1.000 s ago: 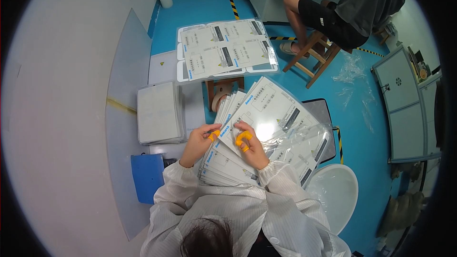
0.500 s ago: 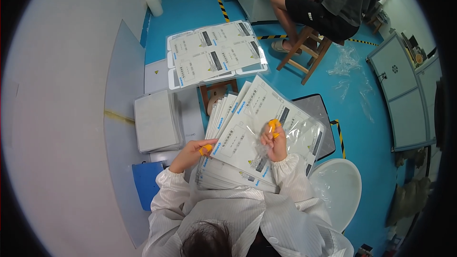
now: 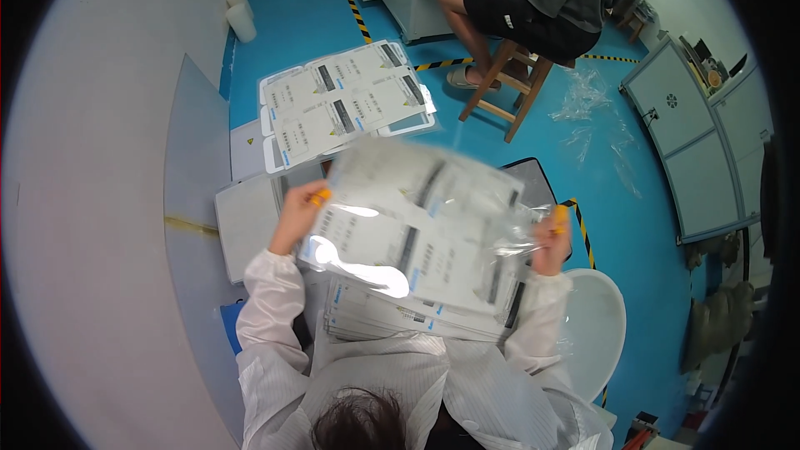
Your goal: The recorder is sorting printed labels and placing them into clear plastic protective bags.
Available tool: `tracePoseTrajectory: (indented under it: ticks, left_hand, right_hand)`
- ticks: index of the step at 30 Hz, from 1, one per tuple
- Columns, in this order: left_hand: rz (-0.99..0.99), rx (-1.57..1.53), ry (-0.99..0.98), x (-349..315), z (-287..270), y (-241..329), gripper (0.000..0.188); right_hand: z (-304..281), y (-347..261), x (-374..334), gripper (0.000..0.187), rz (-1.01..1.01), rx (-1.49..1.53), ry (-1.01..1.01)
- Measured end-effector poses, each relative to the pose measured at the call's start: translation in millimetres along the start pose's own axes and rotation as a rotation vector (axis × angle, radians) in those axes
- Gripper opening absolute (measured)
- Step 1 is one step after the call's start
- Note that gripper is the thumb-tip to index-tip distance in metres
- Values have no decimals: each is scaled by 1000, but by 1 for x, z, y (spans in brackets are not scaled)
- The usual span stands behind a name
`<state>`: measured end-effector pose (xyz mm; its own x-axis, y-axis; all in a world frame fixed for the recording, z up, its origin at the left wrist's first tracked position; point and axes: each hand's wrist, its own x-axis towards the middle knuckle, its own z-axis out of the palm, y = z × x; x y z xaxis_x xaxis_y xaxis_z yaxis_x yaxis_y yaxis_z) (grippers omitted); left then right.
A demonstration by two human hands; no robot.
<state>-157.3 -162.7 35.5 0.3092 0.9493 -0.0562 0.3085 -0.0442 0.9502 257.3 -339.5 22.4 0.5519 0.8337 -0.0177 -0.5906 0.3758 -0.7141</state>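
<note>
A white printed sheet (image 3: pixel 392 217), blurred by motion and covered by glossy clear film, is lifted and tilted over my lap. My left hand (image 3: pixel 298 215) grips its left edge, thumb and fingers closed. Off the sheet's right side, my right hand (image 3: pixel 550 246) is closed on the crinkled clear film (image 3: pixel 518 229). Yellow finger covers show on both hands. Beneath the raised sheet lies a stack of similar printed sheets (image 3: pixel 375 317), mostly hidden by it.
Ahead stands a pile of printed sheets (image 3: pixel 333 96). Blank white sheets (image 3: pixel 250 225) lie at the left, and a white basin (image 3: pixel 596 333) is at my right. Beyond, a person sits on a wooden stool (image 3: pixel 517 87). Crumpled clear film (image 3: pixel 587 108) lies on the blue floor.
The top sheet has come up off the stack and turned. My right hand has moved out to the right, stretching the film; my left has moved up and left.
</note>
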Motion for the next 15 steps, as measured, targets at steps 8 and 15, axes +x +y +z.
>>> tracePoseTrajectory:
  ticks: [8,15]
  left_hand:
    - [-106,-478,315,106,-86,-45,28]
    - [-123,-457,533,182,-82,-81,28]
  right_hand:
    - [-194,-182,2,19,-504,134,134]
    - [-128,-193,-25,20,-527,24,14]
